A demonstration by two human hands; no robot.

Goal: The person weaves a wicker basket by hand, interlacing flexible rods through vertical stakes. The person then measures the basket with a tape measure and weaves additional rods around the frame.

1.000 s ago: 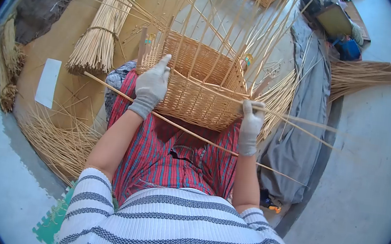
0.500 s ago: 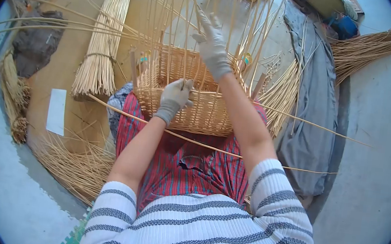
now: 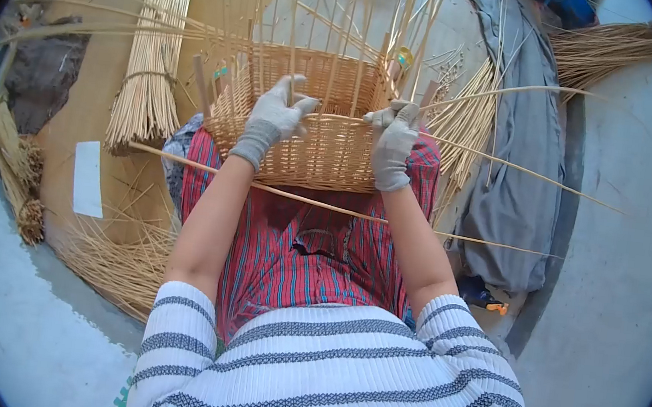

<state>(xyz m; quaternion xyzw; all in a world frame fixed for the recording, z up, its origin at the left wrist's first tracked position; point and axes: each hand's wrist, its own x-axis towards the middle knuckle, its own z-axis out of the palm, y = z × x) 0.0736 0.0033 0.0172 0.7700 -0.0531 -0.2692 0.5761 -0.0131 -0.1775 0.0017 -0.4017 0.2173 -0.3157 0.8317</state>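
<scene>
- Centrally, in the upper half of the frame: wicker basket (image 3: 319, 158), its base hidden, in front of the person's red striped clothing (image 3: 310, 270); thin upright rods (image 3: 294, 19) rise from its walls.
- Left hand (image 3: 271, 117), gloved: at the near rim, left of the basket's middle; fingers partly spread beside an upright rod.
- Right hand (image 3: 395, 143), gloved: at the near right corner of the rim; fingers bent and drawn together, whatever they pinch being too small to tell.
- Long rod (image 3: 310, 201): slanting across the clothing, below the basket.
- Upper left: tied bundle of pale rods (image 3: 151, 63); below it, white strip (image 3: 89, 179).
- Right of centre: grey cloth (image 3: 510, 212), with loose rods (image 3: 463, 131) between it and the basket.
</scene>
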